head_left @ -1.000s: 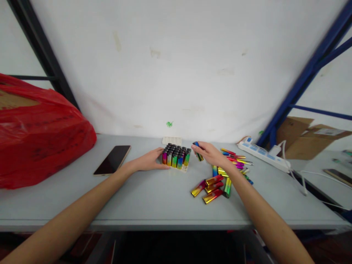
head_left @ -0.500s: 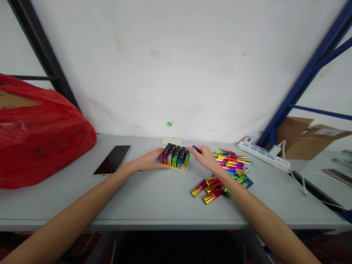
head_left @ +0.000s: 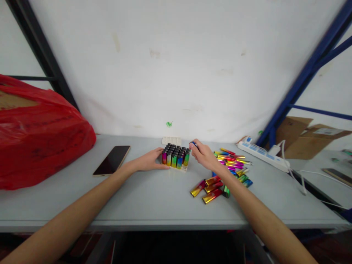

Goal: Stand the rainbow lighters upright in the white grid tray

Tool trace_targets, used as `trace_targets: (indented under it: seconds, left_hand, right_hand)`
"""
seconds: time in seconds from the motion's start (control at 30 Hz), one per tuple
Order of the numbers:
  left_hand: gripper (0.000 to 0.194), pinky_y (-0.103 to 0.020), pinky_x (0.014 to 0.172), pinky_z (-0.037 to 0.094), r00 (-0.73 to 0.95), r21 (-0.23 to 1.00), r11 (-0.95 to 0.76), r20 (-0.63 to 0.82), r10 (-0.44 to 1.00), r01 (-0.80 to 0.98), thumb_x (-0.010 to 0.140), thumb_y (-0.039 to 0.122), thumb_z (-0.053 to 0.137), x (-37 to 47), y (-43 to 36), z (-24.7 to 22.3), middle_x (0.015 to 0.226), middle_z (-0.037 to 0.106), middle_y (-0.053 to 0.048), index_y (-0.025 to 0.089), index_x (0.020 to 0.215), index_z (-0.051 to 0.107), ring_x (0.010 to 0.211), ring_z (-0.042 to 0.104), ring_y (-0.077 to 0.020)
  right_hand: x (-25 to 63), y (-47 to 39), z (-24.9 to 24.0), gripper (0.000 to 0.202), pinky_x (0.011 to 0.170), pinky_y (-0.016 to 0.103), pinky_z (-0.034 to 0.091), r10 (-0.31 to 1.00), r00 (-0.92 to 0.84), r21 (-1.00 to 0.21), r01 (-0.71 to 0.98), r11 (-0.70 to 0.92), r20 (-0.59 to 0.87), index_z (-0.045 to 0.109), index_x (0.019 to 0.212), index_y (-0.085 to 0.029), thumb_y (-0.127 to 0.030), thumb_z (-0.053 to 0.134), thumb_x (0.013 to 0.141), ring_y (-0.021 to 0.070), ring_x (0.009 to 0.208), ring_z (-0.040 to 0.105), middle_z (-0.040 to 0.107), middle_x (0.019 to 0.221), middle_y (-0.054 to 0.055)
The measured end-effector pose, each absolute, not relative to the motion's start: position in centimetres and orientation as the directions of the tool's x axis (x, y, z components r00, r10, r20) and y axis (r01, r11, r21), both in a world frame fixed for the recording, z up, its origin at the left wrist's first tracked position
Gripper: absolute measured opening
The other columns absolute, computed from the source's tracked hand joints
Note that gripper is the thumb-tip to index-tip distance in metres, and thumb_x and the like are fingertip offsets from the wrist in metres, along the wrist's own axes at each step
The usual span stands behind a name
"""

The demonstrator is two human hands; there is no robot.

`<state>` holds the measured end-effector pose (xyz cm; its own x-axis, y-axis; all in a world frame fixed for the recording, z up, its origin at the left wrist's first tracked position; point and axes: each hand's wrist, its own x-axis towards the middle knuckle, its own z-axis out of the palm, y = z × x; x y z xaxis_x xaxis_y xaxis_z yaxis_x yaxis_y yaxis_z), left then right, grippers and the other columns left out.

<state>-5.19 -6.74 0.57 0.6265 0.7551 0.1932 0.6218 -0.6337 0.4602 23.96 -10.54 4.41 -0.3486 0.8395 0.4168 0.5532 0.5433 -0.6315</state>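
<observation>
Upright lighters (head_left: 174,160) with black tops and shiny coloured bodies stand packed in rows in a pale tray (head_left: 184,169). My left hand (head_left: 150,160) grips the tray's left end, thumb along the near side and fingers behind. Just past the right end of the rows, my right hand (head_left: 204,155) is closed on a dark blue lighter (head_left: 193,144), mostly hidden by the fingers. Beneath and beside my right forearm lies a loose pile of metallic lighters (head_left: 213,196) in red, gold, purple, green and blue.
Behind the rows, against the wall, lies another pale tray (head_left: 171,140). A phone (head_left: 112,160) lies left of my left hand, and a red plastic bag (head_left: 44,135) fills the far left. A white power strip (head_left: 264,156) with cables borders the grey table (head_left: 154,198) at right.
My right hand has lifted slightly up and tilted, moving a little away from the right end of the rows with the blue lighter. My left hand stays on the tray.
</observation>
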Motion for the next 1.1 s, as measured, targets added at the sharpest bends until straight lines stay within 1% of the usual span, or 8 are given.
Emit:
trace_targets:
  seconds: [0.1, 0.23, 0.3, 0.43, 0.6, 0.87, 1.0, 1.1]
  left_hand:
    - [0.087, -0.043, 0.12, 0.041, 0.622, 0.465, -0.63, 0.196, 0.758, 0.622, 0.079, 0.068, 0.075, -5.2, -6.8, 0.5, 0.148, 0.059, -0.014, 0.015, 0.144, 0.055, 0.134, 0.056, -0.0348]
    - [0.085, -0.043, 0.119, 0.042, 0.622, 0.47, -0.636, 0.21, 0.755, 0.613, 0.079, 0.069, 0.075, -5.1, -6.9, 0.5, 0.147, 0.061, -0.013, 0.017, 0.144, 0.056, 0.133, 0.057, -0.0347]
    - [0.084, -0.043, 0.118, 0.043, 0.621, 0.474, -0.634, 0.209, 0.755, 0.611, 0.079, 0.069, 0.074, -5.1, -6.9, 0.6, 0.146, 0.061, -0.012, 0.018, 0.144, 0.056, 0.133, 0.058, -0.0345]
    - [0.084, -0.044, 0.117, 0.044, 0.611, 0.471, -0.626, 0.207, 0.764, 0.622, 0.079, 0.069, 0.074, -5.1, -7.0, 0.6, 0.145, 0.061, -0.013, 0.018, 0.144, 0.056, 0.131, 0.059, -0.0343]
    - [0.085, -0.044, 0.118, 0.043, 0.608, 0.469, -0.621, 0.203, 0.767, 0.628, 0.079, 0.069, 0.075, -5.2, -6.9, 0.5, 0.145, 0.061, -0.014, 0.017, 0.143, 0.056, 0.132, 0.058, -0.0345]
    - [0.083, -0.045, 0.117, 0.043, 0.617, 0.48, -0.623, 0.196, 0.762, 0.617, 0.079, 0.067, 0.075, -5.1, -7.1, 0.8, 0.145, 0.061, -0.014, 0.018, 0.143, 0.056, 0.131, 0.058, -0.0347]
    - [0.083, -0.045, 0.116, 0.044, 0.616, 0.489, -0.625, 0.205, 0.761, 0.609, 0.078, 0.069, 0.075, -5.1, -7.1, 0.8, 0.144, 0.062, -0.013, 0.019, 0.143, 0.057, 0.131, 0.059, -0.0353]
    - [0.086, -0.045, 0.118, 0.043, 0.61, 0.48, -0.626, 0.213, 0.763, 0.614, 0.078, 0.07, 0.074, -5.1, -7.1, 0.8, 0.145, 0.062, -0.014, 0.017, 0.143, 0.057, 0.132, 0.058, -0.0362]
  right_hand:
    - [24.4, -10.8, 5.1, 0.034, 0.063, 0.026, 0.037, 0.81, -0.441, -0.62, 0.526, 0.582, 0.386, 0.048, 0.09, -0.023, -0.051, 0.035, 0.107, 0.0123, 0.055, 0.05, 0.056, 0.064, -0.006]
    - [24.7, -10.8, 5.5, 0.041, 0.065, 0.027, 0.037, 0.709, -0.548, -0.454, 0.545, 0.705, 0.444, 0.054, 0.078, -0.02, -0.05, 0.045, 0.105, 0.0137, 0.065, 0.053, 0.058, 0.069, -0.001]
    - [24.7, -10.7, 5.4, 0.04, 0.064, 0.027, 0.036, 0.681, -0.577, -0.406, 0.547, 0.732, 0.45, 0.058, 0.078, -0.019, -0.049, 0.048, 0.104, 0.0136, 0.064, 0.051, 0.057, 0.069, -0.001]
    - [24.7, -10.5, 4.7, 0.03, 0.061, 0.026, 0.036, 0.695, -0.594, -0.422, 0.553, 0.718, 0.405, 0.066, 0.094, -0.018, -0.044, 0.053, 0.103, 0.0127, 0.058, 0.051, 0.057, 0.064, -0.003]
    - [24.9, -10.2, 4.1, 0.021, 0.061, 0.025, 0.038, 0.679, -0.629, -0.412, 0.543, 0.732, 0.379, 0.064, 0.113, -0.019, -0.035, 0.059, 0.099, 0.0131, 0.06, 0.056, 0.062, 0.068, -0.004]
    - [24.8, -10.4, 4.4, 0.026, 0.062, 0.025, 0.041, 0.684, -0.66, -0.453, 0.53, 0.717, 0.31, 0.067, 0.11, -0.02, -0.043, 0.059, 0.1, 0.0143, 0.064, 0.059, 0.067, 0.074, -0.001]
    - [24.9, -10.5, 5.0, 0.034, 0.061, 0.025, 0.041, 0.71, -0.636, -0.51, 0.522, 0.684, 0.302, 0.065, 0.116, -0.022, -0.05, 0.062, 0.097, 0.0146, 0.062, 0.059, 0.068, 0.073, -0.002]
    - [25.8, -10.4, 5.9, 0.031, 0.063, 0.025, 0.04, 0.761, -0.531, -0.441, 0.62, 0.649, 0.373, 0.064, 0.112, -0.021, -0.049, 0.053, 0.102, 0.0148, 0.06, 0.058, 0.066, 0.067, -0.002]
